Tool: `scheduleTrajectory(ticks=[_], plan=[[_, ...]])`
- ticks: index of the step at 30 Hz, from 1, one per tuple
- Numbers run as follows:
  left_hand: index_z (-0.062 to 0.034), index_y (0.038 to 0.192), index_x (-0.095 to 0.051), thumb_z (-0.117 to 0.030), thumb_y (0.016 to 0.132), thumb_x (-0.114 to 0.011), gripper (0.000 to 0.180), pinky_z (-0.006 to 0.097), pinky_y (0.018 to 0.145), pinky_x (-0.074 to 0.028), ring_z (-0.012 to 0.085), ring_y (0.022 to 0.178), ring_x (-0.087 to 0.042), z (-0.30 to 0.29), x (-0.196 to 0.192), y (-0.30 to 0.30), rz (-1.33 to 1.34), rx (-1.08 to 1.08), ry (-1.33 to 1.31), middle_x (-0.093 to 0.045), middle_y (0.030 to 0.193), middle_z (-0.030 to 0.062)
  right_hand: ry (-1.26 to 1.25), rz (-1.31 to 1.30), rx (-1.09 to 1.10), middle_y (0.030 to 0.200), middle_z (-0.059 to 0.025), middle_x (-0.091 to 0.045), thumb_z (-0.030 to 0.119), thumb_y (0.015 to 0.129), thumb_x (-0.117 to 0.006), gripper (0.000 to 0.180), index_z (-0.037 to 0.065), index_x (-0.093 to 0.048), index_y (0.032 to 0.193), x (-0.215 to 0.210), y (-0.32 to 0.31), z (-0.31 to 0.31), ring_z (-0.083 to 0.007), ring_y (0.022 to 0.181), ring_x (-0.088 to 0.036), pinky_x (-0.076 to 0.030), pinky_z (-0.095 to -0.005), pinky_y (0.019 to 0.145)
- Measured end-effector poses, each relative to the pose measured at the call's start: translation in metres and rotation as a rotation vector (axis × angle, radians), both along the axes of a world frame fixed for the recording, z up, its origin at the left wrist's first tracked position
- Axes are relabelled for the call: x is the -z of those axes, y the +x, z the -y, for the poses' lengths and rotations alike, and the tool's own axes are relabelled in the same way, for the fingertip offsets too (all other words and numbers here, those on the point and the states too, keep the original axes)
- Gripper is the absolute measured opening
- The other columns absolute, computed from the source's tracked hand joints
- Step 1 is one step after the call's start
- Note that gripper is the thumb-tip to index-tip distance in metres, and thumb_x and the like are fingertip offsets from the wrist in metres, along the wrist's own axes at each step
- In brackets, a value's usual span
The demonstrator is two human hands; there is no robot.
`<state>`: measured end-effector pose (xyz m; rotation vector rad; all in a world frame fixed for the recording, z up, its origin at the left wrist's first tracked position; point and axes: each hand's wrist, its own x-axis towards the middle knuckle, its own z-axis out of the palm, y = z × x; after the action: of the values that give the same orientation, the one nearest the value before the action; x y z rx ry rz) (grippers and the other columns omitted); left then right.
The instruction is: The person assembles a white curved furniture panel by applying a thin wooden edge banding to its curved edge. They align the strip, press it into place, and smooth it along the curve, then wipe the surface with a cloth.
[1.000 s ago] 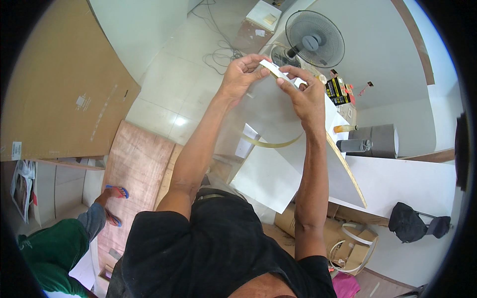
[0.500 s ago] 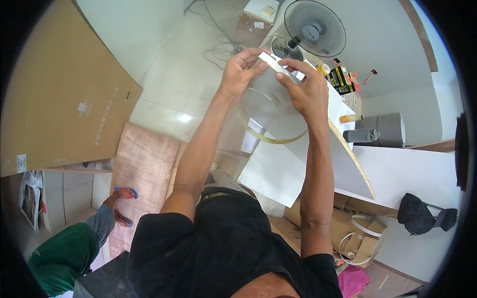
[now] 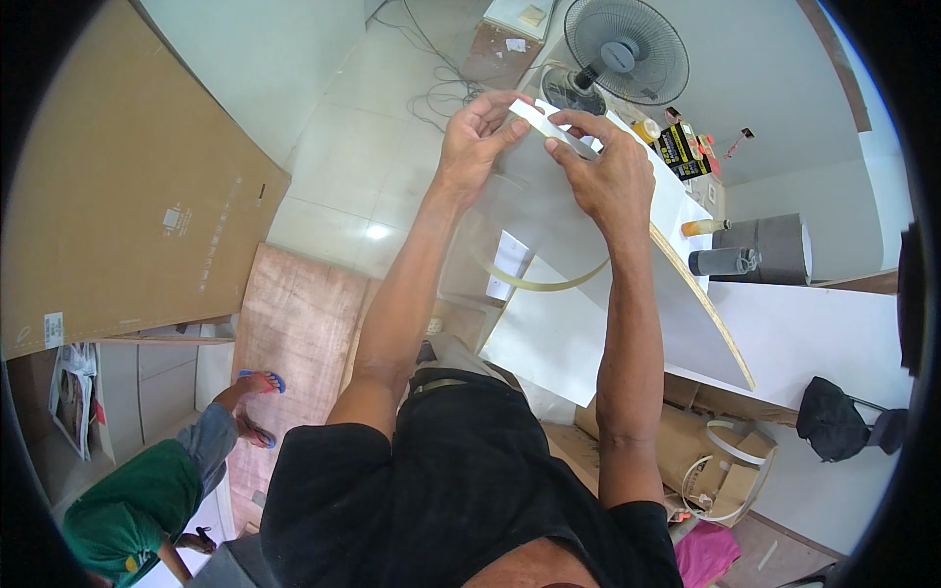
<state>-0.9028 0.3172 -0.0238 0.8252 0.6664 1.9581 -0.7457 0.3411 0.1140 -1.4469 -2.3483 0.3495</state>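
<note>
A thin white edge banding strip [image 3: 534, 117] stretches between my two hands, and its pale yellowish length loops down below them. My left hand [image 3: 477, 145] pinches the strip's end between thumb and fingers. A short way along it, my right hand [image 3: 606, 176] grips the strip with the thumb underneath and the fingers on top. Just beyond and below my hands is a large white panel [image 3: 549, 216] with a raw, curved particleboard edge running past my right forearm. Part of the loop is faint against the panel.
A standing fan [image 3: 619, 57] is at the back. At the right are a yellowish bottle [image 3: 704, 227], a grey bottle [image 3: 723, 262] and a grey cylinder [image 3: 774, 250]. A large cardboard sheet [image 3: 127, 196] leans at left. A person in green [image 3: 137, 510] is at lower left.
My view has shifted slightly, and the loop hangs in a somewhat different curve. The person in green shows more, with a hand now visible. Both my hands keep their hold on the strip.
</note>
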Motion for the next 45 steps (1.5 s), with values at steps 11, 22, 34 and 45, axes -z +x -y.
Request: scheduleTrajectory(ticks=[11, 22, 34, 45], plan=[[-0.0010, 0.131, -0.064, -0.008, 0.098, -0.077, 0.036, 0.032, 0.095, -0.054, 0.0144, 0.102, -0.071, 0.006, -0.033, 0.019, 0.070, -0.166, -0.149, -0.076, 0.113, 0.0096, 0.063, -0.052, -0.097, 0.109, -0.0020, -0.081, 0.040, 0.086, -0.092, 0.040, 0.028, -0.084, 0.124, 0.003, 0.007, -0.003, -0.0255, 0.094, -0.079, -0.060, -0.0442, 0.083], [-0.0009, 0.134, -0.059, -0.001, 0.097, -0.077, 0.041, 0.032, 0.092, -0.057, 0.0178, 0.100, -0.073, -0.006, -0.014, 0.014, 0.148, -0.259, -0.140, -0.077, 0.111, 0.0126, -0.411, -0.106, -0.004, 0.072, 0.0018, -0.064, 0.042, 0.086, -0.092, 0.057, 0.010, -0.071, 0.128, -0.072, 0.148, -0.008, -0.0086, 0.066, -0.056, -0.037, -0.0288, 0.058], [-0.0010, 0.135, -0.055, -0.003, 0.100, -0.075, 0.040, 0.035, 0.100, -0.055, 0.0220, 0.109, -0.070, 0.000, -0.023, 0.022, 0.052, -0.222, -0.128, -0.072, 0.115, 0.0160, -0.369, -0.139, 0.364, 0.064, 0.0100, -0.051, 0.032, 0.101, -0.082, 0.024, 0.011, -0.075, 0.111, -0.101, 0.456, 0.045, -0.0010, 0.058, -0.041, -0.027, -0.0242, 0.053], [-0.0039, 0.130, -0.064, -0.014, 0.106, -0.076, 0.028, 0.034, 0.101, -0.055, 0.0196, 0.110, -0.070, 0.005, -0.009, 0.010, -0.024, -0.111, 0.016, -0.074, 0.120, 0.0120, -0.229, -0.073, 0.259, 0.084, -0.0005, -0.065, 0.031, 0.105, -0.076, 0.033, -0.002, -0.080, 0.107, -0.028, 0.466, 0.037, -0.0118, 0.080, -0.052, -0.044, -0.0331, 0.074]])
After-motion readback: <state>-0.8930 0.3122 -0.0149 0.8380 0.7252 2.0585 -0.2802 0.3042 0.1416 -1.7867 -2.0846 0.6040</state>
